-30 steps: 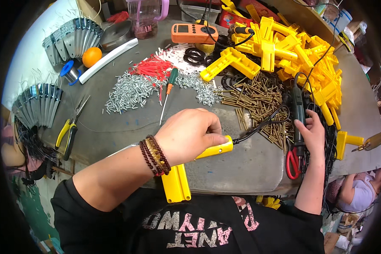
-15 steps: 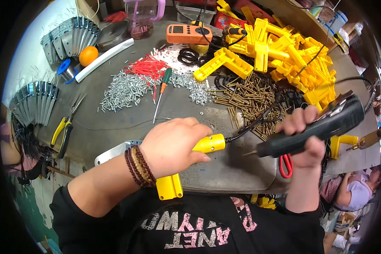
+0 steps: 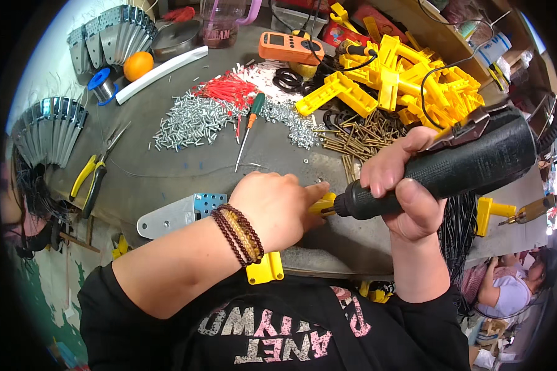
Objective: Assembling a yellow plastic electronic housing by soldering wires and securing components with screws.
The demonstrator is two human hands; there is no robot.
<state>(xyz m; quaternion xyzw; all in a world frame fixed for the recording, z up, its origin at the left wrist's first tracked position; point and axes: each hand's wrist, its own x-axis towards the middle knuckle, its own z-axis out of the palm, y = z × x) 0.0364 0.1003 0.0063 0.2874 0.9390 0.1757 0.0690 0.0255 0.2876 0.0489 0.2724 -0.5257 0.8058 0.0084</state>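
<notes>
Beneath my left hand (image 3: 272,207), clasped by it, lies the yellow handle (image 3: 266,270); my right hand (image 3: 405,185) wraps the driver (image 3: 476,162), which points at the handle's end. I'd brace the handle firmly, keeping the driver aligned and steady.

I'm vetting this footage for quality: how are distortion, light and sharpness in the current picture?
Head view: black surrounds the fisheye rim, and the front edge of the table bends; head view: the white wall at upper left is bright, with glare at the far right edge; head view: the black power tool in the right hand looks fairly sharp.
</notes>
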